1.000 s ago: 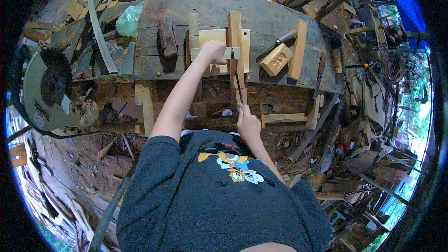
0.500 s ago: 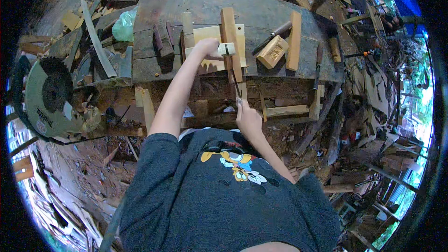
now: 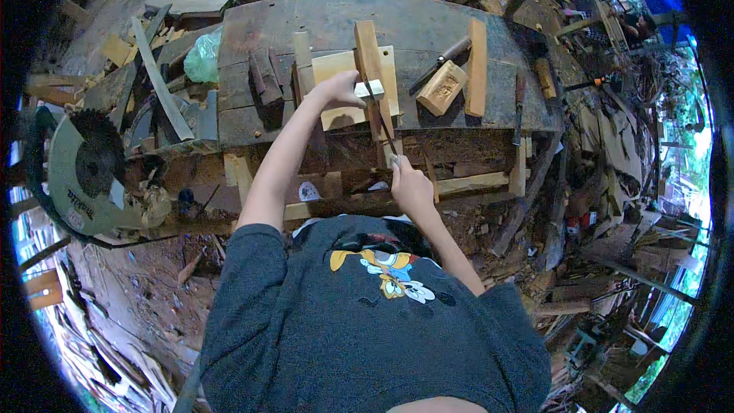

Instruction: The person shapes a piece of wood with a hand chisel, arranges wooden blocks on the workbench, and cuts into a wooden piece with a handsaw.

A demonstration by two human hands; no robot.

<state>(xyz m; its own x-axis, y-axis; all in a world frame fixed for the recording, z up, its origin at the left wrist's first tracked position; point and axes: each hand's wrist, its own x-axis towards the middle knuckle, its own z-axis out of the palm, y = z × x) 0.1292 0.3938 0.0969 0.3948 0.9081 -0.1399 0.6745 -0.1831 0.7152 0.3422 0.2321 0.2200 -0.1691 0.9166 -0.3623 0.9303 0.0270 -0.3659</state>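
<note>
My left hand [image 3: 341,90] is closed on the left end of a small pale wooden block [image 3: 373,89], at the middle of the workbench. A long wooden bar [image 3: 366,44] stretches away under the block, over a light flat board [image 3: 327,67]. Nearer to me, my right hand [image 3: 414,190] is wrapped round the handle of a slim file [image 3: 388,131]. Its dark, narrow blade slants forward and left across the block; its fine surface is too small to make out. The fingers of my right hand hide most of the handle.
On the bench [image 3: 267,19], a hollowed wooden block [image 3: 443,88], a wooden bar [image 3: 476,69] and a dark-handled tool [image 3: 454,50] lie to the right. Dark wood pieces [image 3: 265,76] and a green plastic bag [image 3: 202,57] are left. A circular saw [image 3: 80,172] stands far left.
My right hand has moved slightly forward toward the bench with the file, whose blade now slants more to the left across the block. My left hand keeps its hold on the block.
</note>
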